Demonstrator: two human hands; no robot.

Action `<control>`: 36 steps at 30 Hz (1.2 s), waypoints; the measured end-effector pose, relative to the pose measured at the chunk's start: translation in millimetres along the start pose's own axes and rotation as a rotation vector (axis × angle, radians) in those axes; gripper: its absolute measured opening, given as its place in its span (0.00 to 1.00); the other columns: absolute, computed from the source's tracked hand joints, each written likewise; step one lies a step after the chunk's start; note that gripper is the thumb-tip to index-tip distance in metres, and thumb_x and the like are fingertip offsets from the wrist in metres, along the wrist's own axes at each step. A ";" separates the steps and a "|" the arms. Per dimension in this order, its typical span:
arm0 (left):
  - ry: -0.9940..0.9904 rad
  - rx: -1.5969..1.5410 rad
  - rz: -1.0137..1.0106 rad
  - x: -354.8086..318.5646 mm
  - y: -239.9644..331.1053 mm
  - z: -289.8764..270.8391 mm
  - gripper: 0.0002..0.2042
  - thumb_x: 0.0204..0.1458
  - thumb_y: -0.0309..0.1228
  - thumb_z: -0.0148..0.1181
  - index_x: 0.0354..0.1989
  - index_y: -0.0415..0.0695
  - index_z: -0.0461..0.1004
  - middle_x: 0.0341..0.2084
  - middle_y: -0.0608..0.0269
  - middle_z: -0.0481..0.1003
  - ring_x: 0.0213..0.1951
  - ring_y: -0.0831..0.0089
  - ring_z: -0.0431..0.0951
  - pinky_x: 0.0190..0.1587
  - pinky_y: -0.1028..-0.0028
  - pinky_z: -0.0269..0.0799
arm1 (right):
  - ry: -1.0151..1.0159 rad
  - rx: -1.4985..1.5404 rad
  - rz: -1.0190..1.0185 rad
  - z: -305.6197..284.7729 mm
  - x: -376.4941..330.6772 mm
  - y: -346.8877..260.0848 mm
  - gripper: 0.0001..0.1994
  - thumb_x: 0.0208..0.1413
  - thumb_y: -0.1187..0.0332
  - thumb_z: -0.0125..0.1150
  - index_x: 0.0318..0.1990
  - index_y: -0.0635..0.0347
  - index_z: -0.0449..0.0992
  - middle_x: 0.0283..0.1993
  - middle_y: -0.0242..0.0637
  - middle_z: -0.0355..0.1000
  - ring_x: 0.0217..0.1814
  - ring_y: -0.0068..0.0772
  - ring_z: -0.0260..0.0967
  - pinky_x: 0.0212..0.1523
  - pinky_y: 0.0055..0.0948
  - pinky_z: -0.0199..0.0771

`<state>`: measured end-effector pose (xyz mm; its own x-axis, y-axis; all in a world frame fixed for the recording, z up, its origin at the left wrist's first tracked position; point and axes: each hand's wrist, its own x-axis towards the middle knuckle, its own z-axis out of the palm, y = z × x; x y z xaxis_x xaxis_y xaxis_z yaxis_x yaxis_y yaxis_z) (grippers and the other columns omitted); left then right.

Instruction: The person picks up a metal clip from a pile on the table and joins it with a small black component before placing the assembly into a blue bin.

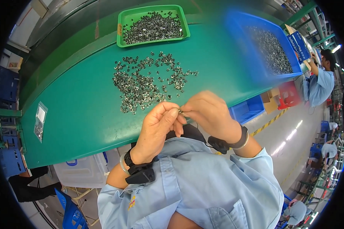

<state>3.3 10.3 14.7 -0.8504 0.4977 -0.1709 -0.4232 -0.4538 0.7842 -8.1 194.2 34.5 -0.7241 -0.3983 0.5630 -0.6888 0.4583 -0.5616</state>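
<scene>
My left hand [162, 122] and my right hand [210, 114] meet above the near edge of the green table. Between their fingertips they pinch a small metal part [180, 111], too small and covered to make out fully. The fingers of both hands are closed on it. Just beyond my hands lies a loose pile of small shiny metal parts [141, 87], spread over the table mat. Farther back, a green tray [153, 42] is filled with many similar dark and silver parts.
On the right, a large blue bin [242, 42] holds many small metal pieces. A clear plastic bag [39, 122] lies at the table's left. Below the right edge sit another blue bin [248, 110] and a red stool [288, 95]. A co-worker [318, 82] stands at the far right.
</scene>
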 end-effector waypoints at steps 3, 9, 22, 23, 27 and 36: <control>0.059 -0.023 0.028 0.3 -0.9 6.4 0.08 0.60 0.32 0.47 0.40 0.39 0.66 0.28 0.59 0.73 0.24 0.74 0.73 0.26 0.76 0.71 | 0.026 0.019 0.018 5.1 -4.3 2.3 0.10 0.40 0.79 0.65 0.33 0.62 0.74 0.31 0.36 0.71 0.31 0.35 0.69 0.28 0.29 0.69; 0.013 -0.090 0.025 3.7 -6.7 4.2 0.08 0.59 0.33 0.50 0.38 0.41 0.66 0.26 0.59 0.73 0.23 0.73 0.73 0.26 0.75 0.70 | 0.114 0.132 0.073 14.7 -14.0 1.3 0.11 0.43 0.80 0.64 0.36 0.61 0.73 0.32 0.36 0.71 0.32 0.34 0.69 0.30 0.28 0.69; -0.103 -0.013 -0.060 9.2 -5.3 0.0 0.08 0.58 0.34 0.53 0.34 0.43 0.65 0.20 0.61 0.71 0.20 0.75 0.70 0.23 0.76 0.65 | 0.092 0.256 0.170 7.2 -22.5 -1.6 0.09 0.46 0.79 0.63 0.35 0.61 0.73 0.31 0.36 0.71 0.33 0.33 0.70 0.31 0.27 0.71; -0.103 -0.013 -0.061 8.7 -4.2 1.9 0.08 0.58 0.34 0.53 0.34 0.43 0.65 0.20 0.61 0.71 0.20 0.75 0.70 0.23 0.76 0.65 | 0.093 0.256 0.170 6.5 -22.5 -0.1 0.09 0.46 0.79 0.63 0.35 0.61 0.73 0.31 0.36 0.71 0.33 0.33 0.70 0.31 0.27 0.71; -0.041 -0.044 -0.035 7.1 -2.4 7.7 0.06 0.58 0.32 0.52 0.35 0.42 0.66 0.22 0.62 0.72 0.21 0.76 0.70 0.25 0.76 0.67 | 0.080 0.211 0.104 5.7 -21.8 4.1 0.10 0.45 0.80 0.63 0.36 0.60 0.73 0.33 0.36 0.72 0.34 0.33 0.69 0.32 0.27 0.69; -0.155 -0.315 -0.055 7.3 -12.3 2.5 0.07 0.59 0.33 0.51 0.36 0.43 0.65 0.20 0.62 0.71 0.18 0.72 0.69 0.22 0.73 0.64 | 0.110 0.320 0.149 7.7 -19.1 -1.5 0.09 0.46 0.79 0.63 0.34 0.60 0.72 0.32 0.36 0.72 0.32 0.32 0.70 0.30 0.27 0.69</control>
<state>3.1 21.3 5.3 -0.7762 0.6231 -0.0961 -0.5632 -0.6167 0.5500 6.5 195.0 19.9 -0.8215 -0.2497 0.5126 -0.5642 0.2263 -0.7940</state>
